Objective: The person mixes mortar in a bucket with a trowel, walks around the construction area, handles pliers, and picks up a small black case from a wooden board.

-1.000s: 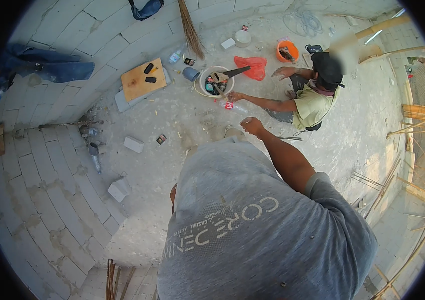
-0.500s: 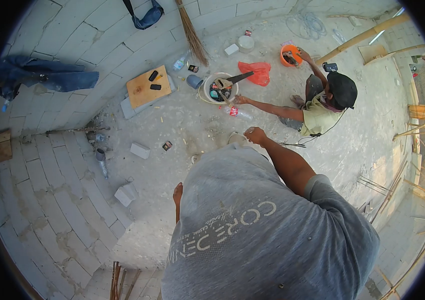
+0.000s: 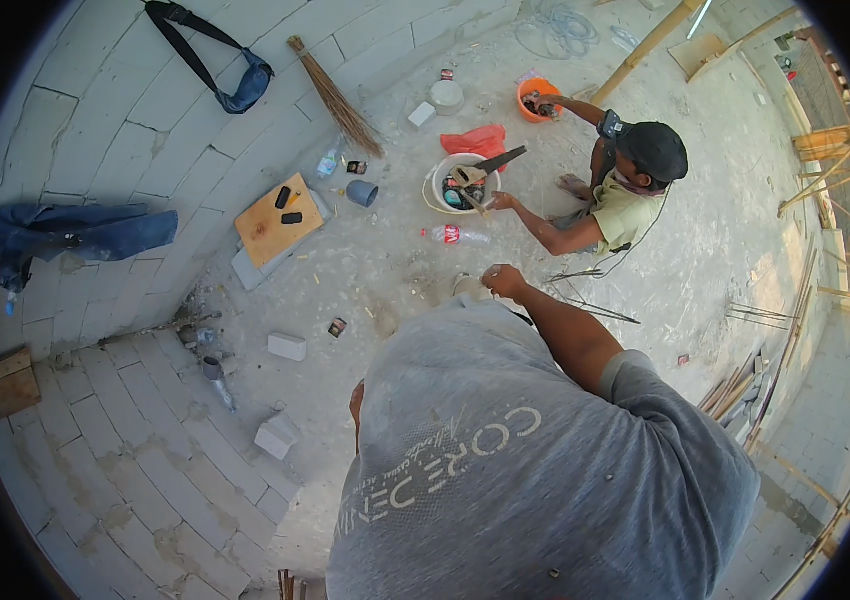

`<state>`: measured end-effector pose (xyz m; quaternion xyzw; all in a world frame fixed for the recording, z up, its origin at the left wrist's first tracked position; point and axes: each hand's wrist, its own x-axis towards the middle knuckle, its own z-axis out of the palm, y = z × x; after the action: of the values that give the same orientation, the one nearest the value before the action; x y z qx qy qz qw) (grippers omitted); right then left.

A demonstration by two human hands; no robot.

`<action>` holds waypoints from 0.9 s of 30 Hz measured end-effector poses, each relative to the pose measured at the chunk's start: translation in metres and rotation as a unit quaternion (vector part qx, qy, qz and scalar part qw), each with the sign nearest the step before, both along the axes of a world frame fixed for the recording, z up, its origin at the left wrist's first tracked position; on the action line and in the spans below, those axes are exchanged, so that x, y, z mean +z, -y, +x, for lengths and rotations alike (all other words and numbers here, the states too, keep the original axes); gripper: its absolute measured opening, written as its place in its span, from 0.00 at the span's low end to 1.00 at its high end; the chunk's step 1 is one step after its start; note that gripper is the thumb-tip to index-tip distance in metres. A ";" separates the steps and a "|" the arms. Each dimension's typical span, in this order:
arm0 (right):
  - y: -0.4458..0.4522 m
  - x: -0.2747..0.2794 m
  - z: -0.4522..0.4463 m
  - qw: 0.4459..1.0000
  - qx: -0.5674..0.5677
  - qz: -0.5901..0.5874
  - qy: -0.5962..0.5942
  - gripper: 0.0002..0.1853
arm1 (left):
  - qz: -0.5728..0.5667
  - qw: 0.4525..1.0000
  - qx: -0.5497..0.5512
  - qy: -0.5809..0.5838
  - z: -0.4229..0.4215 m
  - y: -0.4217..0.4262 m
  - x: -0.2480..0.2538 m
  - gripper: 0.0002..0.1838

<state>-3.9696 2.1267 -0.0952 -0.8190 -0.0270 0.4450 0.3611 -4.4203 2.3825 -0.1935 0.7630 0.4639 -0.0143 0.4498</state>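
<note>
My right hand [image 3: 503,281] is in front of my grey shirt with its fingers curled; anything inside them is hidden. Only an edge of my left hand [image 3: 356,402] shows beside the shirt, its fingers mostly hidden. Beyond my right hand a clear bottle with a red label [image 3: 452,235] lies on the floor. A white bucket [image 3: 438,190] holds a handsaw [image 3: 495,165] and other tools. A crouching person in a black cap [image 3: 635,205] has one hand at this bucket's edge and the other in an orange bucket [image 3: 525,99].
A wooden board [image 3: 267,222] with two black objects lies left of the white bucket. A broom [image 3: 330,95] leans on the block wall. White blocks [image 3: 287,347], thin rods [image 3: 590,305] and a red plastic bag [image 3: 475,142] are on the floor.
The view has shifted, showing more of the hanging bag and broom. The other person's far hand has reached into the orange bucket. My left hand is less visible than half a second ago.
</note>
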 end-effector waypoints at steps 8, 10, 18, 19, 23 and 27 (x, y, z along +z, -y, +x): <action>0.009 -0.001 -0.014 1.000 -0.017 -0.011 -0.018 0.16 | 0.214 0.957 -0.194 -0.020 0.011 -0.034 0.020 0.15; 0.010 -0.004 -0.014 1.000 -0.018 -0.010 -0.017 0.17 | 0.062 0.992 -0.094 -0.062 0.017 -0.033 0.036 0.13; 0.014 0.000 -0.013 1.000 -0.006 -0.004 -0.006 0.17 | 0.020 0.998 -0.049 -0.027 0.005 -0.009 0.006 0.13; 0.015 0.000 -0.011 1.000 -0.005 -0.007 -0.008 0.17 | 0.025 0.998 -0.053 -0.025 0.005 -0.005 0.003 0.13; 0.021 -0.001 -0.002 1.000 -0.008 -0.008 -0.018 0.17 | 0.057 0.995 -0.082 -0.025 0.008 0.006 -0.008 0.12; 0.028 -0.006 0.009 1.000 0.001 0.000 -0.006 0.17 | 0.089 0.989 -0.113 -0.023 0.015 0.014 -0.018 0.12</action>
<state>-3.9604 2.0986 -0.1010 -0.8160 -0.0259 0.4508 0.3608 -4.4052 2.3684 -0.2114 0.8468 0.3845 -0.0411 0.3653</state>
